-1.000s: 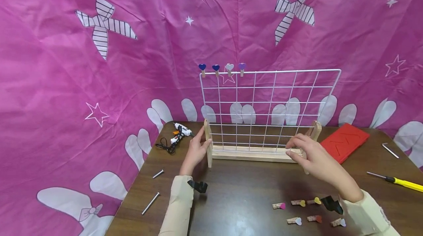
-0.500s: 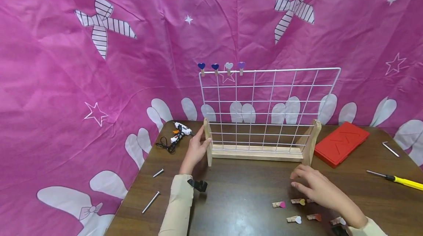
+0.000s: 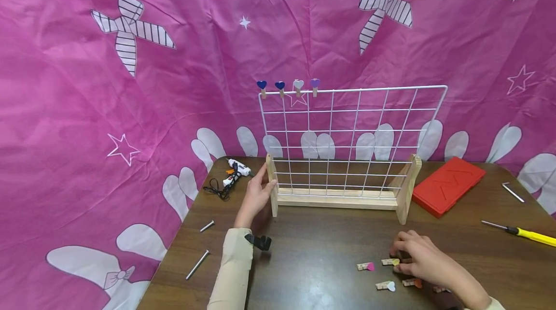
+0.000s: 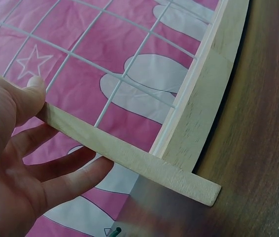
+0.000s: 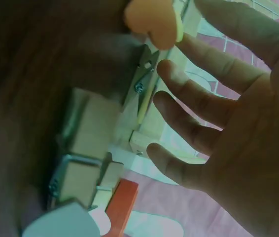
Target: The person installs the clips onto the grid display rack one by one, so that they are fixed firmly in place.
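Note:
My left hand (image 3: 255,199) grips the left wooden upright (image 4: 129,153) of a stand, thumb on one side and fingers on the other. The stand holds a white wire grid (image 3: 345,131) upright over a wooden base bar (image 3: 336,199). Four-fingered and spread in the right wrist view, my right hand (image 3: 427,261) is low over small wooden clothespins with hearts. Its fingertips are close to a yellow-heart clothespin (image 3: 389,262). Nearby lie a pink-heart clothespin (image 3: 365,266), a white-heart clothespin (image 3: 384,286) and an orange-red-heart clothespin (image 5: 152,22). Another clothespin is partly hidden under the hand.
Several heart clothespins (image 3: 298,86) sit on the grid's top left edge. A glue gun (image 3: 238,169) with a black cord and two bolts (image 3: 197,265) lie left. On the right are a red case (image 3: 449,187), a hex key (image 3: 513,192) and a yellow-handled screwdriver (image 3: 527,235).
My right hand has come away from the grid's right side and moved down toward the clothespins on the table. My left hand keeps its grip on the upright.

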A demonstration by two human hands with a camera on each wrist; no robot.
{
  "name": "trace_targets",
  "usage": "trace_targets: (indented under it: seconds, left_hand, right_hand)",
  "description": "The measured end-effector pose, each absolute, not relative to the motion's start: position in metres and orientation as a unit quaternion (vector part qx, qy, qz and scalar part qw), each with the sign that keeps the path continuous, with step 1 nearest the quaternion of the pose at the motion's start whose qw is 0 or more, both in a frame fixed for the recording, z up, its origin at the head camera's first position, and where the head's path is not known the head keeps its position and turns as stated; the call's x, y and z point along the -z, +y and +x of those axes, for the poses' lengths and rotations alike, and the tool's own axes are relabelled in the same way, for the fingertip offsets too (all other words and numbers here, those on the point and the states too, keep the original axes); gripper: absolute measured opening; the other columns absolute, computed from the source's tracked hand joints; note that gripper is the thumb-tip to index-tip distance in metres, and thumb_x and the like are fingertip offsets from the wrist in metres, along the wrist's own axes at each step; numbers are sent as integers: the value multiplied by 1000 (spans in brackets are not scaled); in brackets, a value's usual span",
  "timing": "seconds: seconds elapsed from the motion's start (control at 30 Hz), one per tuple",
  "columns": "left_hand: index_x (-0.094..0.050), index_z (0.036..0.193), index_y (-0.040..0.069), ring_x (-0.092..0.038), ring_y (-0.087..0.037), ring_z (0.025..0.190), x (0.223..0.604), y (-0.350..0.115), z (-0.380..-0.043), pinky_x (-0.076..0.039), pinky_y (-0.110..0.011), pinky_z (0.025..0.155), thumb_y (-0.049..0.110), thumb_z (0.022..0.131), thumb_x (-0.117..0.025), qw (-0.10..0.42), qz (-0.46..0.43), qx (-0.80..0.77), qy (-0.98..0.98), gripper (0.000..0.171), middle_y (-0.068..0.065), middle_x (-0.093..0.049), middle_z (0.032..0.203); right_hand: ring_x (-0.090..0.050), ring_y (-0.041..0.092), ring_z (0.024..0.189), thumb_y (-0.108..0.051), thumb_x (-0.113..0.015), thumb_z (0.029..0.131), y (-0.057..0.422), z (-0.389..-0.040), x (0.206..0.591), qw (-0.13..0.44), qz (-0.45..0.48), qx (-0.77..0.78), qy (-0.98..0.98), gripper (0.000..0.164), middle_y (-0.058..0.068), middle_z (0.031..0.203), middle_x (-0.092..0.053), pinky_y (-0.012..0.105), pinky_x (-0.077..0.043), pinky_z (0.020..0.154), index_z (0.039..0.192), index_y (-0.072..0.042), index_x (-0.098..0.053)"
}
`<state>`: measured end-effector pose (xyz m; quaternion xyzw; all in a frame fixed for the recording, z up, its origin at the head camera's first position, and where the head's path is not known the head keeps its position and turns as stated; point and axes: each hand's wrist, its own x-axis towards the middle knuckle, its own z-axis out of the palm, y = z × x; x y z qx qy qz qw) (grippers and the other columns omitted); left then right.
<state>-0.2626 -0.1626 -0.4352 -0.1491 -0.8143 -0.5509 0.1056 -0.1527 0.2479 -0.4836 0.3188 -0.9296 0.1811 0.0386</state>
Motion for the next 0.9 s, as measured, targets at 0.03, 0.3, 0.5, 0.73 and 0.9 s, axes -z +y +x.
trace_targets:
  seconds: [0.03,0.3,0.5,0.73,0.9]
  left_hand:
    - [-28,143,-2,-59,-39,99,435,-163,-263,-53,-37,83,-1,90,-56,105,-149,551,-814,59,-35,-53,116]
    - [-29,143,-1,-60,-39,98,436,-164,-262,-53,-38,81,0,90,-56,110,-154,542,-819,59,-34,-54,114]
    - [-30,145,7,-61,-36,98,463,-170,-282,-54,-37,79,6,90,-58,112,-151,549,-814,61,-32,-55,116]
    - [-32,144,9,-62,-34,97,467,-171,-286,-55,-34,77,8,90,-59,115,-143,554,-812,62,-29,-55,117]
    - [-32,144,10,-61,-35,97,468,-171,-286,-54,-36,79,7,89,-59,114,-146,558,-809,61,-29,-55,117]
  right_hand:
    - [-45,8,82,-29,-80,67,248,-153,484,31,317,-177,-931,21,-19,84,-47,32,-36,61,79,-30,-62]
    - [-42,8,80,-22,-82,62,247,-158,490,42,329,-157,-930,26,-18,83,-46,30,-33,59,72,-32,-60]
    - [-42,7,77,-19,-82,59,246,-160,492,76,350,-157,-921,28,-18,81,-45,28,-31,56,68,-32,-59]
    - [-39,5,76,-20,-82,61,244,-161,483,50,345,-159,-924,32,-19,77,-42,27,-30,56,63,-32,-52]
    - [-39,2,78,-17,-83,57,241,-161,468,82,345,-205,-912,39,-20,81,-45,24,-30,58,65,-34,-49]
